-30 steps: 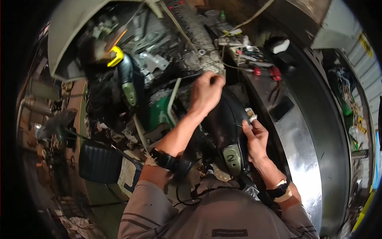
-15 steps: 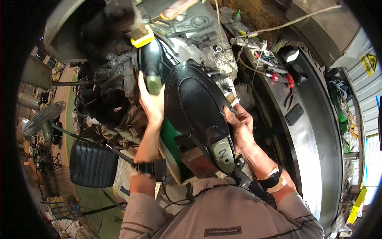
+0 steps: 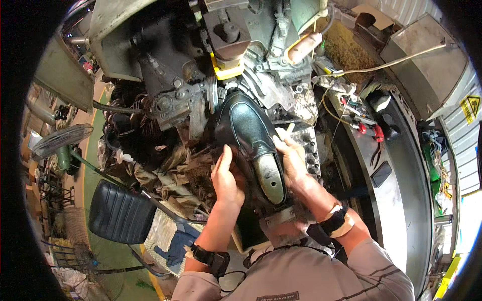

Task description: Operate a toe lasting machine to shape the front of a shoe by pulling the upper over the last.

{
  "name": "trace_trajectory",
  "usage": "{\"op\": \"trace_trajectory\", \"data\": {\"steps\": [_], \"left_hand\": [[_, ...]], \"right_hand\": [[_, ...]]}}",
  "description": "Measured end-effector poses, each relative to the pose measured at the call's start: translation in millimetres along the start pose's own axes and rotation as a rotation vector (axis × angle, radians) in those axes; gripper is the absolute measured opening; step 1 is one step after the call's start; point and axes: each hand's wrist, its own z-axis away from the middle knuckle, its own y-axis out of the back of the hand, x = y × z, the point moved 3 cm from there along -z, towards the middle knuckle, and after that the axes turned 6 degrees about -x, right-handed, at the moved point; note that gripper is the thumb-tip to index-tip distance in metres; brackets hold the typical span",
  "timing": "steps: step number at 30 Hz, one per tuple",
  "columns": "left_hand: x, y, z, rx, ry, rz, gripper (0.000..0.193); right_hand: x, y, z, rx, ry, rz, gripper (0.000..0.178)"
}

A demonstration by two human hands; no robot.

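Note:
A black leather loafer upper on a pale green last (image 3: 271,178) sits toe-forward in front of the machine, its toe close under the yellow-edged press block (image 3: 227,70). My right hand (image 3: 295,163) grips the right side of the shoe near the heel. Pale, slim material (image 3: 285,131) shows at its fingertips; I cannot make out its kind. On the other side, my left hand (image 3: 228,178) is beside the shoe's rear left, thumb raised and fingers apart. Some of its fingers are blurred, and any contact with the shoe's underside is hidden.
Metal clamps and arms (image 3: 186,103) of the machine flank the shoe. To the right runs a metal bench (image 3: 389,210) with a dark phone (image 3: 381,173) and a red-handled tool (image 3: 370,131). A black-backed chair (image 3: 123,208) and a fan (image 3: 63,140) stand left.
The shoe in my right hand has moved forward to the machine. The other shoe, earlier under the press by my left hand, is gone from there. My left hand has come back nearer my body.

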Motion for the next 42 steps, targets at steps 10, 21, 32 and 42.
{"op": "trace_trajectory", "data": {"steps": [10,21,32,42], "left_hand": [[-2.6,-10.3,-43.3,0.168,0.091,0.079,0.033],[-6.7,-13.9,-55.6,0.156,0.166,0.235,0.032],[-38.6,22.5,-85.4,0.194,-0.017,0.28,0.028],[-43.8,29.8,-92.5,0.218,-0.095,0.168,0.028]], "right_hand": [[21.1,13.5,-50.9,0.151,0.034,0.071,0.05],[18.5,13.2,-60.3,0.212,-0.031,0.082,0.046],[32.3,31.3,-72.0,0.146,-0.032,0.076,0.052],[37.7,31.4,-75.3,0.125,0.017,0.073,0.065]]}}
